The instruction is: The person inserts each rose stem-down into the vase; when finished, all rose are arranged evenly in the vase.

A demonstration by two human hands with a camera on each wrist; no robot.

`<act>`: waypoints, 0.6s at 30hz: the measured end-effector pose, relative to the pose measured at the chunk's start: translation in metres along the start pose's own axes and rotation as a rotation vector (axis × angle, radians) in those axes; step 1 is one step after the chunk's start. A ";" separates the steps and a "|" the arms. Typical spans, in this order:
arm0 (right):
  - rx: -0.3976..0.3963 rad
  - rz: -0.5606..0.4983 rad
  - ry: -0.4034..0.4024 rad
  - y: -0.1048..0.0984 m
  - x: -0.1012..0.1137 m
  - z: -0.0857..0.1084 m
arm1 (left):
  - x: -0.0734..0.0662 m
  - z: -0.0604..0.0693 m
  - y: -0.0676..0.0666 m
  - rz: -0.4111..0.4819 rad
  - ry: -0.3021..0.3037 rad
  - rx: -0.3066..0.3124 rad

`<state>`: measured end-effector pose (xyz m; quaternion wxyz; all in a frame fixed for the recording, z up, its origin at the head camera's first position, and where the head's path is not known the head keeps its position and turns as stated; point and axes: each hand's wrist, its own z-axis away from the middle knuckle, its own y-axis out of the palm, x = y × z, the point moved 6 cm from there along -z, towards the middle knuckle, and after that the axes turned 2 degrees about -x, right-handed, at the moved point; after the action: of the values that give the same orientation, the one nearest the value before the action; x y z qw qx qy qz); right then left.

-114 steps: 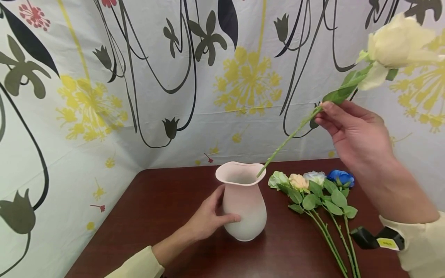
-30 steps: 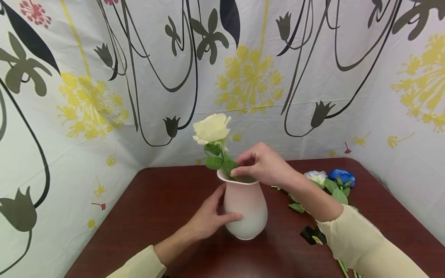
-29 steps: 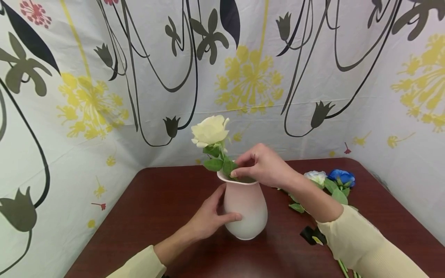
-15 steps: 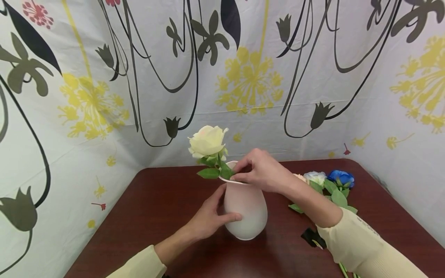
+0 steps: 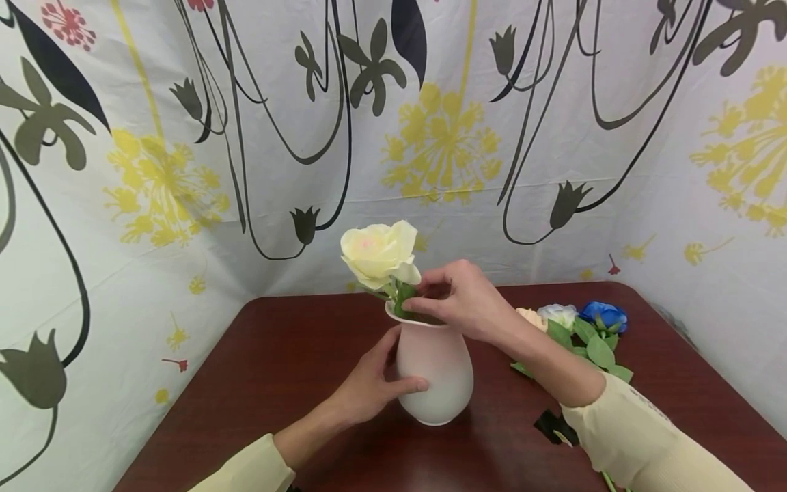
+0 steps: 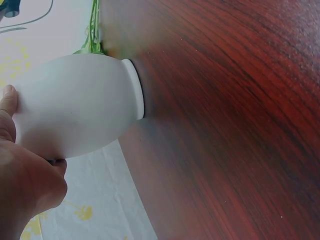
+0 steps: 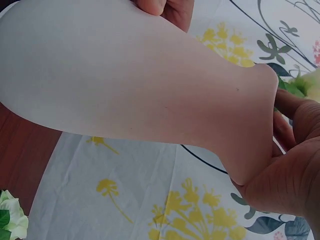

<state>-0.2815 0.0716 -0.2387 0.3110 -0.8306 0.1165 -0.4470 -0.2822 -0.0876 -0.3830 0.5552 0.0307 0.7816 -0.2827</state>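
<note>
A white vase [image 5: 433,376] with a wavy rim stands upright on the dark wooden table. My left hand [image 5: 371,383] grips its left side, the thumb lying across the front; the left wrist view has that hand [image 6: 30,175] at the vase's body. A cream rose [image 5: 378,253] leans left out of the vase's mouth, its lower stem hidden inside. Just over the rim, my right hand [image 5: 464,301] pinches the rose by its stem and leaves. Seen from the right wrist, the fingers [image 7: 295,135] are at the vase's mouth.
Several artificial roses lie on the table to the right: a peach rose [image 5: 532,318], a pale rose [image 5: 559,315] and a blue rose [image 5: 604,316] among them. My right forearm covers part of their stems. A patterned cloth [image 5: 277,171] hangs behind the table [image 5: 295,355].
My right hand has brought the cream rose from the upper right into the vase. In the last second the bloom has sunk lower and turned. The left hand stays on the vase.
</note>
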 end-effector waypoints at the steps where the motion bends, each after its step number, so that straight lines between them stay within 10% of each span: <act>1: -0.008 0.005 -0.007 0.000 0.000 0.000 | 0.000 0.000 0.000 0.000 -0.001 -0.002; 18: 0.022 -0.032 -0.014 -0.003 -0.001 0.002 | -0.001 0.000 0.000 0.011 0.023 -0.003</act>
<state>-0.2807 0.0759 -0.2385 0.3140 -0.8320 0.0961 -0.4472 -0.2811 -0.0871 -0.3820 0.5478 0.0374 0.7881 -0.2781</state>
